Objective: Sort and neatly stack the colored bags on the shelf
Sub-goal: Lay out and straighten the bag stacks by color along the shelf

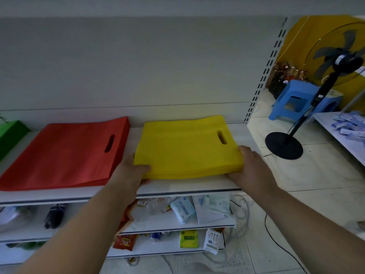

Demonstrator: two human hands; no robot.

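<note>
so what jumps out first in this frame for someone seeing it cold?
The yellow bag stack on the white shelf, right of centre, gripped at its near corners by the left hand and right hand. Left of it lies a red bag stack, with a green one at the far left edge. A black pedestal fan stands right.

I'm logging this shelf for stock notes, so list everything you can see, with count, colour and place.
yellow bags: one stack, yellow, shelf right, held
red bags: one stack, red, shelf middle
green bags: one stack, green, far left, cut off
shelf: one, white, under the stacks
packets: several, mixed colours, lower shelves
fan: one, black, floor right
stool: one, blue, behind fan
left hand: grips yellow stack's left corner
right hand: holds its right corner
</note>
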